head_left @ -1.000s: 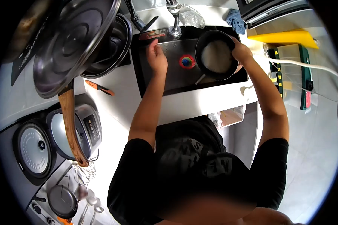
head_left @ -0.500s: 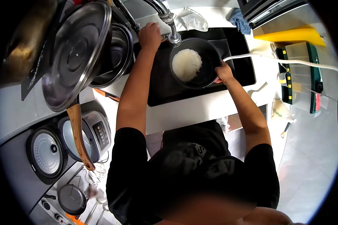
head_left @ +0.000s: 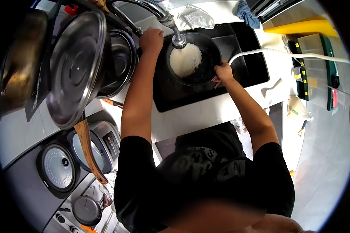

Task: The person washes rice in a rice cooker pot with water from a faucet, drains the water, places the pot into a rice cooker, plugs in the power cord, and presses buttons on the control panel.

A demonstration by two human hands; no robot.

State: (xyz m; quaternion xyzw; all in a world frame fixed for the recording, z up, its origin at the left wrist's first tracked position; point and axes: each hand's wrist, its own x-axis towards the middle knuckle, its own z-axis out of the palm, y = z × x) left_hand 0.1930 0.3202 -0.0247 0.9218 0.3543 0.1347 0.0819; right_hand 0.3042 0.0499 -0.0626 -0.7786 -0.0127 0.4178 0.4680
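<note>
In the head view, a dark round pot (head_left: 209, 54) with white rice (head_left: 186, 61) in it is held over the black sink (head_left: 171, 97). My right hand (head_left: 224, 73) grips its rim on the right side, fingers closed. The chrome faucet (head_left: 159, 11) arches above, its spout head (head_left: 179, 41) over the upper part of the pot. My left hand (head_left: 151, 39) is closed at the faucet's base, left of the pot; the part under its fingers is mostly hidden.
Left stand a large pan (head_left: 76, 70) with a wooden handle, a black pot (head_left: 118, 62) and an open rice cooker (head_left: 107, 145). A white hose (head_left: 284, 51) crosses the sink's right edge. A clear plastic piece (head_left: 198, 16) and a blue cloth (head_left: 248, 14) lie behind.
The view has shifted a little. The pot and my right hand have moved left and slightly up, bringing the rice close under the spout head. My left hand stays at the faucet's base.
</note>
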